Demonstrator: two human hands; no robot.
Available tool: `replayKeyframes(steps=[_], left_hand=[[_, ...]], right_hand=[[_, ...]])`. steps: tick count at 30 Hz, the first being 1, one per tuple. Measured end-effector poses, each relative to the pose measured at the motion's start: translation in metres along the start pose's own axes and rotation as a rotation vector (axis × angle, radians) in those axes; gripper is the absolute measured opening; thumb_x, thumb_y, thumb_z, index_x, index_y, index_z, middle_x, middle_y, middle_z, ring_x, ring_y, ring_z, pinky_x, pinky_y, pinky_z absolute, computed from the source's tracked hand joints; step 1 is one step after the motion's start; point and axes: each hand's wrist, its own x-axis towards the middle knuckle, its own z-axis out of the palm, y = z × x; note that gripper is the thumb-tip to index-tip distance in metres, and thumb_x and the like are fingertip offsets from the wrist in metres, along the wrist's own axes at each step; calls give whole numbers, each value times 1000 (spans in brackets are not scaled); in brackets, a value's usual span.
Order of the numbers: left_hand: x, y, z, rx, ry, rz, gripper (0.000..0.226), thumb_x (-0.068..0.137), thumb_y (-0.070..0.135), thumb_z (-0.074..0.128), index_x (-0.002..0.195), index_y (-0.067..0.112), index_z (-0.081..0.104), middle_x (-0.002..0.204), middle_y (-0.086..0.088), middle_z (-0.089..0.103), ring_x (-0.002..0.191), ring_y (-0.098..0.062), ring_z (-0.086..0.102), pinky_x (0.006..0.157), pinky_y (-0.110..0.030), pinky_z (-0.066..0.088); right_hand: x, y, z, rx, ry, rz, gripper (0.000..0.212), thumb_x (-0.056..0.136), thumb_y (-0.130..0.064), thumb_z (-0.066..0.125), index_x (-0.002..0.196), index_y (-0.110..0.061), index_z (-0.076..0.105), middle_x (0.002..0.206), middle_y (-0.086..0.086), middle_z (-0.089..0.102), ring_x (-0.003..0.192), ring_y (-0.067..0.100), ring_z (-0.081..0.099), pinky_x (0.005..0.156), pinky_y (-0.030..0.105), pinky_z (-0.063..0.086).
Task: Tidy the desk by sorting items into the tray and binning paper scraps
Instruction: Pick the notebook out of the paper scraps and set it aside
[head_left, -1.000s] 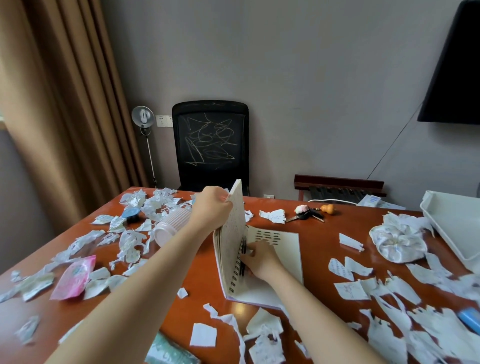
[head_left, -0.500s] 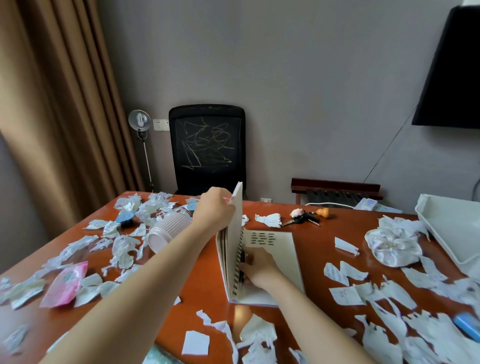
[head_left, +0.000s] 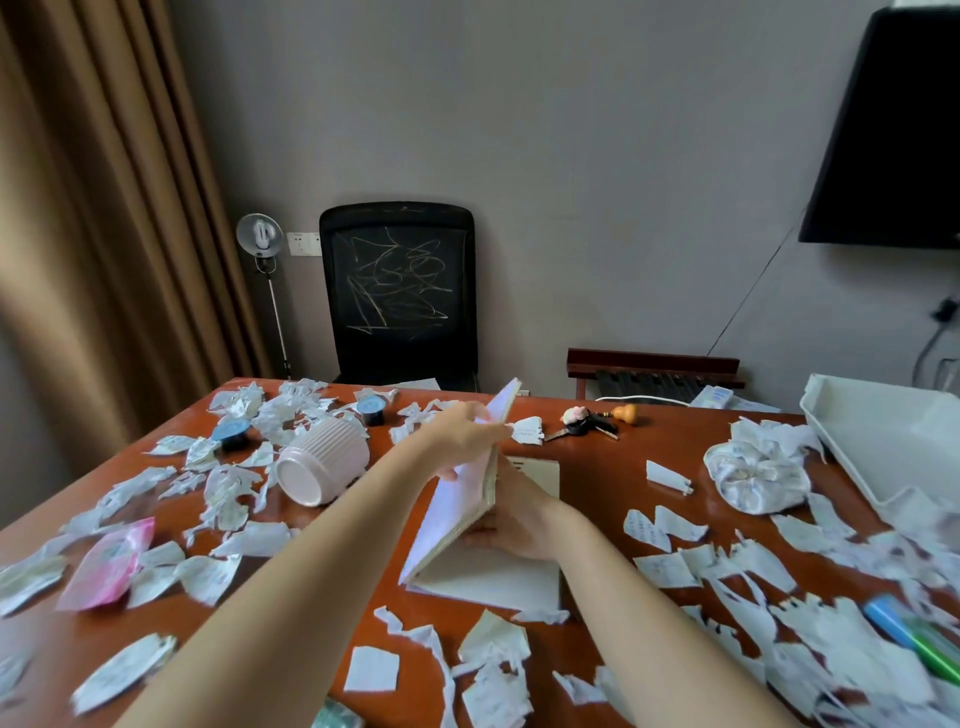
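While our left hand (head_left: 465, 434) pinches the raised half of the notebook (head_left: 452, 506) by its upper edge, tilting it over the flat half, our right hand (head_left: 519, 519) rests at the fold, and blur hides whether its fingers curl. Paper scraps (head_left: 670, 569) lie all round the notebook. The pink cup (head_left: 322, 462) lies on its side just left of it, and the white tray (head_left: 893, 436) sits well to its right.

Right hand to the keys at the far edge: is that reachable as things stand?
Probably, once it lets go. The right hand is at the half-closed notebook, whose raised cover the left hand grips. The desk between notebook and keys looks bare, so nothing blocks the way.
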Motion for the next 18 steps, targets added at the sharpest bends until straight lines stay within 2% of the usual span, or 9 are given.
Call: replayKeyframes(steps=[2, 5, 6, 7, 9, 10, 13, 15, 18], left_hand=[[2, 2, 15, 252, -7, 49, 50, 91, 38, 53, 136, 18, 43, 129, -10, 50, 110, -31, 55, 79, -35, 52], [2, -5, 40, 619, 55, 128, 50, 91, 38, 52, 134, 13, 46, 129, -9, 56, 113, -27, 56, 87, -30, 48], [3, -8, 48, 687, 53, 144, 51, 90, 39, 52, 134, 13, 47, 129, -9, 56, 113, -27, 56, 88, -30, 47], [3, -11, 53, 739, 46, 154, 52, 90, 40, 52, 133, 13, 48, 128, -9, 56, 112, -27, 56, 85, -29, 47], [1, -16, 58, 805, 42, 179, 54, 89, 46, 52, 132, 13, 49, 125, -10, 57, 108, -25, 57, 78, -27, 46], [1, -18, 59, 816, 40, 186, 55, 89, 48, 51, 132, 13, 50, 124, -9, 58, 107, -24, 58, 78, -27, 46], [-1, -24, 51, 764, 6, 203, 50, 92, 43, 51, 133, 15, 50, 127, -7, 59, 111, -23, 58, 87, -29, 48], [-2, -33, 42, 674, -33, 235, 42, 94, 32, 53, 134, 19, 51, 132, -5, 57, 116, -22, 56, 93, -28, 47], [-1, -57, 31, 487, -89, 219, 49, 92, 19, 57, 139, 23, 44, 144, -3, 46, 128, -23, 47, 104, -33, 43]], right_hand=[[-2, 3, -6, 41, 55, -34, 42, 104, -21, 25, 140, -3, 37, 136, 10, 49, 87, 9, 63, 84, 27, 50], [4, 20, -24, 213, 75, 8, 73, 95, -61, 18, 143, -10, 37, 139, 11, 50, 118, 23, 52, 93, 33, 42], [-10, 16, -22, 190, 100, -6, 78, 92, -65, 20, 145, -10, 34, 141, 13, 48, 123, 25, 48, 98, 31, 41], [-14, 14, -23, 263, 79, -35, 77, 93, -59, 27, 147, -5, 29, 145, 17, 43, 124, 23, 47, 98, 22, 41], [-27, 2, -24, 385, 95, -48, 60, 102, -28, 30, 145, 12, 18, 149, 28, 28, 115, 19, 40, 76, -3, 38], [-27, 3, -26, 409, 107, -66, 58, 103, -27, 28, 144, 13, 19, 149, 28, 30, 115, 21, 42, 74, -1, 39], [-1, 20, -35, 268, 166, 81, 51, 96, -44, 44, 127, -5, 54, 122, 14, 62, 107, 25, 60, 88, 27, 49], [2, 24, -32, 147, 179, 37, 26, 90, -27, 61, 107, -8, 65, 104, 12, 67, 92, 24, 63, 76, 30, 52], [-1, 24, -30, 107, 189, 1, 23, 91, -2, 56, 114, -1, 61, 92, 13, 67, 79, 22, 64, 70, 32, 55]])
